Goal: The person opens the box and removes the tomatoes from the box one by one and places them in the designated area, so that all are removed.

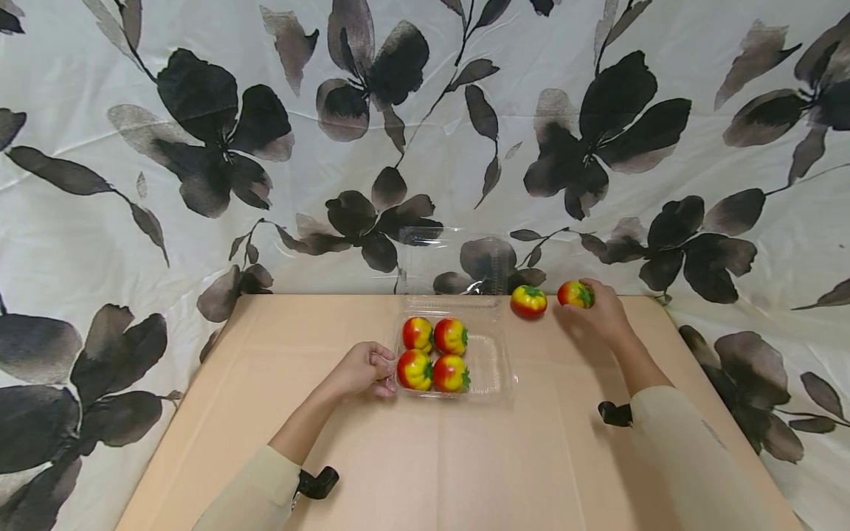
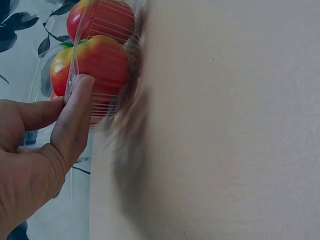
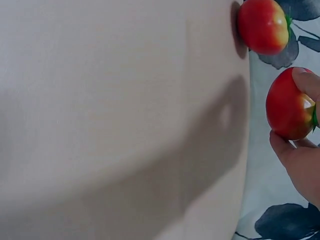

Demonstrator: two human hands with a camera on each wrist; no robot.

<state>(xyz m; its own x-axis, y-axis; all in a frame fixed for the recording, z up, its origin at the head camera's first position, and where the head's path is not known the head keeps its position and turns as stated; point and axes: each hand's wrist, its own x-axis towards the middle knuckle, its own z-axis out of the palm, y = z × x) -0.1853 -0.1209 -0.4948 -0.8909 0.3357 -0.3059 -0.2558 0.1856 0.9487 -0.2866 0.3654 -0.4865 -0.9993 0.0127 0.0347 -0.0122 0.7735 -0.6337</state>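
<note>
My left hand (image 1: 364, 370) pinches the left rim of a clear plastic clamshell box (image 1: 490, 361) between thumb and fingers. Several round red-and-yellow fruits with green leafy tops, one of them this fruit (image 1: 415, 369), sit in the box's left and middle part. The lid (image 1: 451, 258) stands raised at the back. In my right hand (image 1: 606, 313) is another such fruit (image 3: 290, 105), gripped by thumb and fingertips at the table's back right; the right wrist view shows it apart from the tabletop. A loose fruit (image 1: 528, 302) rests on the table between that hand and the box.
The light brown table (image 1: 505, 472) ends just behind the box and the loose fruit. A white cloth with dark flowers (image 1: 478, 184) hangs behind it and spreads along both sides. Each wrist carries a small black camera mount (image 1: 317, 483).
</note>
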